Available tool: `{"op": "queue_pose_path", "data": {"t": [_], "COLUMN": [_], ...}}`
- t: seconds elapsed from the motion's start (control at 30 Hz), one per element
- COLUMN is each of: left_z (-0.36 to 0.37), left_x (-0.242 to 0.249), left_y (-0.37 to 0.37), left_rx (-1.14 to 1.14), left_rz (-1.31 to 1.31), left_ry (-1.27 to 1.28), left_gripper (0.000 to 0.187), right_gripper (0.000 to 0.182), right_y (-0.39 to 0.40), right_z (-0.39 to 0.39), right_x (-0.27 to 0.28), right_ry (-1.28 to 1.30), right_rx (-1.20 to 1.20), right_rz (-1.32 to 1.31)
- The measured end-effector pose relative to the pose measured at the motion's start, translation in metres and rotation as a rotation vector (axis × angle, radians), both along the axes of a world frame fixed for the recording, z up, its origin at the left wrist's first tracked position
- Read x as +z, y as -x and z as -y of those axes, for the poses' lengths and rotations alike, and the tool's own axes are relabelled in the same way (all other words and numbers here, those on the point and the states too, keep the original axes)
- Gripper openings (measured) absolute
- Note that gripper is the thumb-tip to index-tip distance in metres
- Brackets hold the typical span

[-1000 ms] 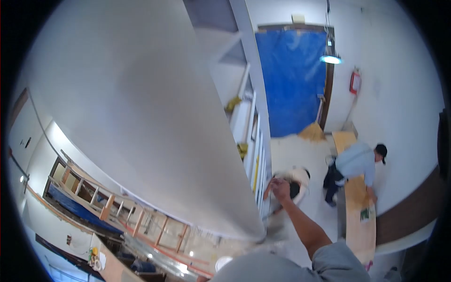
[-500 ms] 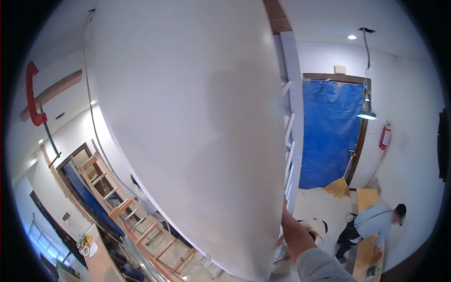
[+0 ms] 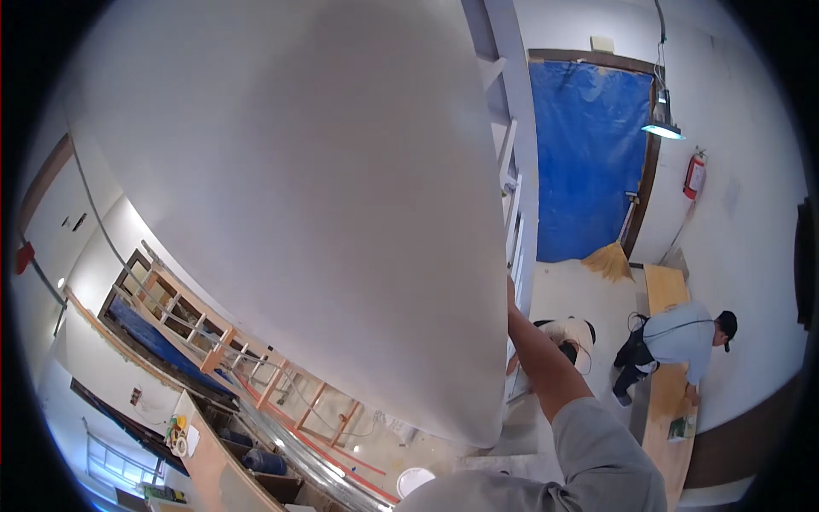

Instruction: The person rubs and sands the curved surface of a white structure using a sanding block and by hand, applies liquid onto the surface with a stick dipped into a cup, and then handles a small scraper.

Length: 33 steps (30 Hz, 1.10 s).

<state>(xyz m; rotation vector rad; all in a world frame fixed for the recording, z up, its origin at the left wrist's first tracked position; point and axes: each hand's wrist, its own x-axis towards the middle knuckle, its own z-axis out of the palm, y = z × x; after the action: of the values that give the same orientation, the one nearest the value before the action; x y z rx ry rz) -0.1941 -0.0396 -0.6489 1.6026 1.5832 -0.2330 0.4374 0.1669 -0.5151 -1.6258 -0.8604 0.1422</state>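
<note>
White panel (image 3: 341,222) is looking stiff, probably heavy; edges (image 3: 501,375) are offering purchase. Hands aren't showing; can't tell grip.

R forearm (image 3: 546,358) runs behind edge of white panel (image 3: 358,213); R hand hidden there, grip can't be told. Panel top cut by upper frame edge, as is lamp cord (image 3: 661,26). Crouched co-worker (image 3: 582,331) part. hidden by forearm. White round item (image 3: 414,480) part. covered by grey shirt (image 3: 486,495). Extinguisher (image 3: 694,175) label + green item (image 3: 680,428) too small to ID.
</note>
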Motion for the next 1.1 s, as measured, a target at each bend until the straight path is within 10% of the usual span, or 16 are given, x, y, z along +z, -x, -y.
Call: {"op": "queue_pose_path", "data": {"t": [0.23,0.43,0.73,0.77,1.1], "left_z": [0.026,0.037,0.103,0.105,0.121], "left_x": [-0.073,-0.091,-0.179,-0.086,-0.135], "left_y": [0.071,0.039,0.059,0.035,0.056], "left_rx": [-0.806,-0.069,0.145,0.293,-0.007], "left_rz": [-0.425,-0.273,-0.167,-0.229,-0.241], "left_ry": [-0.11,-0.08,0.024,0.183,0.169], "left_gripper": [0.042,0.047,0.044,0.045,0.042], "right_gripper": [0.028,0.028,0.026,0.026,0.025], "right_y": [-0.037,-0.045,-0.061,-0.063,-0.054], "right_z": [-0.014,0.045,0.074,0.079,0.146], "right_x": [-0.061,-0.034,-0.027,-0.028,-0.055], "right_ry": [-0.027,0.087,0.156,0.162,0.158], "right_rx": [-0.118,-0.076,-0.043,-0.042,-0.014], "right_rz": [0.177,0.144,0.094,0.092,-0.037]}}
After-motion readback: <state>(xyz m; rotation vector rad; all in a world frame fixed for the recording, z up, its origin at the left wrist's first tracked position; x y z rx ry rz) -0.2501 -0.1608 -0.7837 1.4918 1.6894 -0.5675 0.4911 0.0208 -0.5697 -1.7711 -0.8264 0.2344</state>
